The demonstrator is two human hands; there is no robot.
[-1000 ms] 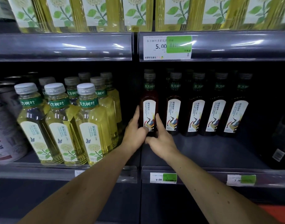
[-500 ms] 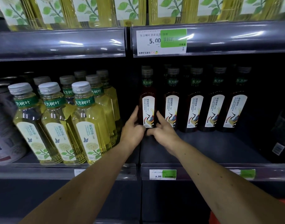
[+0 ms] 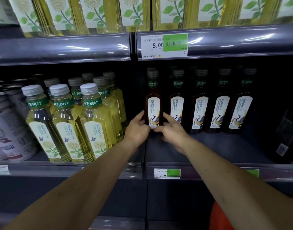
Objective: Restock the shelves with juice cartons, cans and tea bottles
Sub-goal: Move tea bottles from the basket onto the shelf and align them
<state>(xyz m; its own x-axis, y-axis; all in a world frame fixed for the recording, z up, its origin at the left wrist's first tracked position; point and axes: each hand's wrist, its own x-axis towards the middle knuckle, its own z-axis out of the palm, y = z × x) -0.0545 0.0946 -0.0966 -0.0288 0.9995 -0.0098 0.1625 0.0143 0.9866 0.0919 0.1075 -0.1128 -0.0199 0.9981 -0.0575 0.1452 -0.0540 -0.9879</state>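
Observation:
A dark tea bottle (image 3: 153, 100) with a white crane label stands upright at the left end of a row of several like bottles (image 3: 220, 103) on the middle shelf (image 3: 225, 146). My left hand (image 3: 137, 128) grips its lower left side, thumb across the label's bottom. My right hand (image 3: 171, 130) grips its lower right side, fingers reaching behind it, between it and the neighbouring bottle. Both thumbs meet at the bottle's base.
Pale yellow jasmine tea bottles (image 3: 92, 123) fill the shelf bay to the left, with white cans (image 3: 8, 128) at the far left. Cartons (image 3: 109, 12) line the shelf above. A dark package (image 3: 285, 140) lies at the far right. Something orange (image 3: 220, 216) shows at the bottom right.
Both hands have stayed round the base of the same dark bottle, pushing it slightly deeper on the shelf. The view has drifted down and left a little.

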